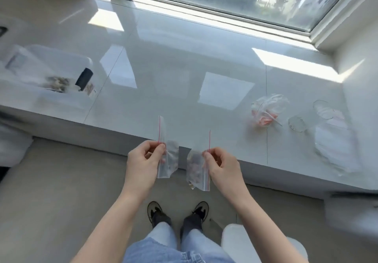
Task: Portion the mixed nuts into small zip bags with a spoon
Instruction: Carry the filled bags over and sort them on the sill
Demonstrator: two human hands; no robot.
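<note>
**While both bags hang filled: handling notes**

As each hand pinches one zip bag by its red seal strip, left hand holding the left bag, right hand the right bag, both hang before the ledge. Film looks thin, limp, slippery; contents light. Grip best at the stiffer seal. Nuts show dimly through clear plastic.

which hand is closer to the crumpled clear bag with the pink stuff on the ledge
Right. The right hand, pinching a small clear zip bag of nuts, sits below-left of the crumpled clear bag with pink contents. The left hand is further left, beyond it.
</note>
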